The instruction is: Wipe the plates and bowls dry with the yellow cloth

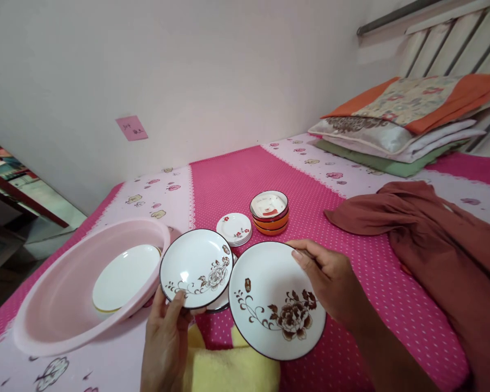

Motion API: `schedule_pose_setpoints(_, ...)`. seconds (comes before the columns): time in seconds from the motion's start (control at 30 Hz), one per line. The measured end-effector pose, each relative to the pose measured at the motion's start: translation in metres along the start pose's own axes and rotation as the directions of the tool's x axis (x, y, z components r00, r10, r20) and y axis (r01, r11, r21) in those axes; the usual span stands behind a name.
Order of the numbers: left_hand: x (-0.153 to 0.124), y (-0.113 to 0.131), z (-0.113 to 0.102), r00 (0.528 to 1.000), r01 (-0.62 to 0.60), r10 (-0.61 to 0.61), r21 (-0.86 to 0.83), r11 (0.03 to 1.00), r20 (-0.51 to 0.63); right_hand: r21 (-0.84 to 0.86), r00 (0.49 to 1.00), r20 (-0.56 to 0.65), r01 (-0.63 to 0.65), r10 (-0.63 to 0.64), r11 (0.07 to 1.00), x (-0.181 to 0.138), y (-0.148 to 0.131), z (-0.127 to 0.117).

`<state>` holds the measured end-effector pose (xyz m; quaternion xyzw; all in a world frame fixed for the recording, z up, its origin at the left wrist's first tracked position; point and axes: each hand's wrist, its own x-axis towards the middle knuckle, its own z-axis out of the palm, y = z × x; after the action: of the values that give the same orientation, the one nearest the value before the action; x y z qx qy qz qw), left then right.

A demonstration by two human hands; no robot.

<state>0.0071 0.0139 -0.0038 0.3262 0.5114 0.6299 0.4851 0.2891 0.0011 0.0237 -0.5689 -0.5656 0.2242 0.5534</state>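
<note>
My left hand (169,326) grips a white plate (191,261) with a dark rim and a brown flower print, thumb on its face. In my right hand (330,277) is a similar, larger-looking flowered plate (265,288), pinched at its upper right edge. Both are tilted toward me, side by side, their edges meeting or overlapping. Partly hidden behind them, another dark-rimmed plate (220,304) lies on the bed. Just beyond sit a stack of small white saucers (233,227) with red flowers and a stack of orange bowls (270,213).
A pink basin (155,234) at the left holds a white plate (126,277). A yellow cloth (232,370) lies nearest me. Reddish-brown clothing (416,245) spreads on the right of the pink bedspread (228,174). Folded bedding (404,130) is piled at the back right, against the wall.
</note>
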Motion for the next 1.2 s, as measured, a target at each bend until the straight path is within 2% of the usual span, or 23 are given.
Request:
schedule_pose_setpoints(0.3, -0.001, 0.003, 0.002, 1.0, 0.018, -0.017, -0.006, 1.0, 0.018, 0.031, 0.993, -0.058, 0.11, -0.108, 0.993, 0.002, -0.013, 0.013)
schedule_pose_setpoints(0.47, 0.0, 0.001, 0.001, 1.0, 0.029, -0.029, -0.008, 1.0, 0.004, 0.023, 0.993, -0.096, 0.075, -0.072, 0.997, 0.002, -0.013, 0.012)
schedule_pose_setpoints(0.97, -0.003, 0.003, 0.002, 0.999, 0.041, -0.041, -0.004, 0.999, -0.003, 0.019, 0.996, -0.075, 0.04, -0.039, 0.999, 0.002, -0.013, 0.012)
schedule_pose_setpoints(1.07, -0.001, 0.002, 0.002, 0.999, 0.032, -0.033, -0.006, 0.999, -0.007, 0.019, 0.998, -0.063, -0.008, 0.009, 1.0, 0.008, 0.0, 0.01)
schedule_pose_setpoints(1.2, 0.0, 0.0, 0.002, 0.999, 0.037, -0.037, -0.028, 0.999, -0.023, -0.02, 0.992, -0.078, -0.102, 0.1, 0.995, 0.022, 0.046, 0.004)
